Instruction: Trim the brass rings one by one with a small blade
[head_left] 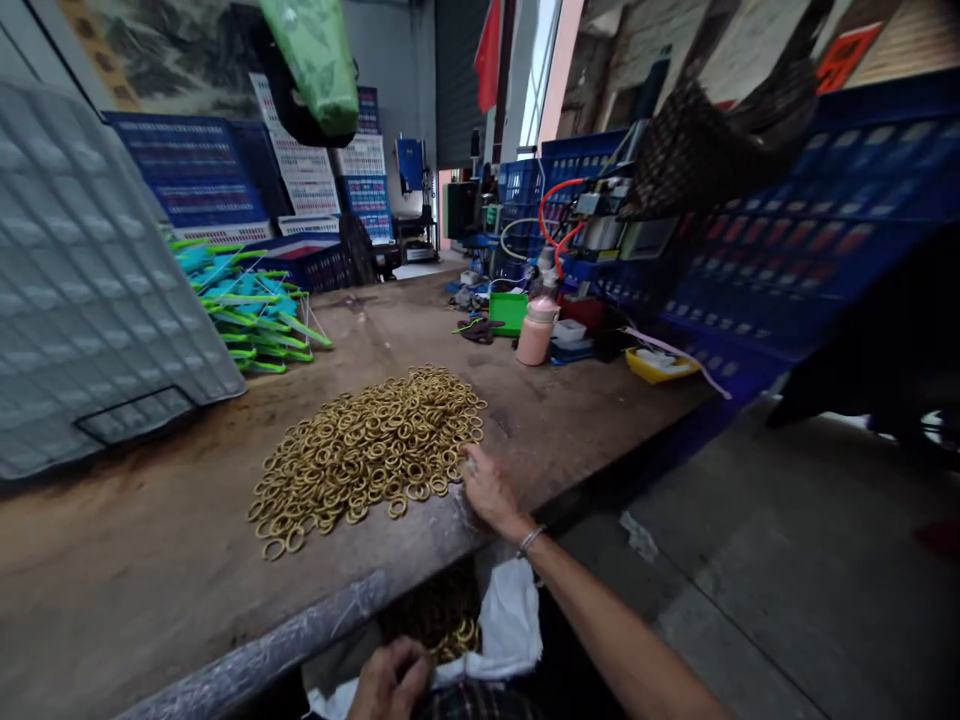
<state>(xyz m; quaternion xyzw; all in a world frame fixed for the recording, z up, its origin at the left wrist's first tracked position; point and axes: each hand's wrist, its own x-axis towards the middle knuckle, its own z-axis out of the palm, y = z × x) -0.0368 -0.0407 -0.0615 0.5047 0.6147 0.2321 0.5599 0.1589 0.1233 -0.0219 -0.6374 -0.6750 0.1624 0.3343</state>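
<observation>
A heap of several brass rings (367, 450) lies on the worn brown table (150, 560). My right hand (487, 490) rests at the heap's near right edge by the table's front rim, fingers curled and touching the rings. Below the table edge my left hand (391, 680) is closed on the rim of a white bag (514, 620) that holds more brass rings (450, 625).
A grey plastic crate (82, 290) leans at the left. Green and blue plastic parts (247, 310) are piled behind the heap. A pink bottle (536, 330), a green box (510, 312), a yellow tray (660, 367) and blue crates (787, 240) stand at the right.
</observation>
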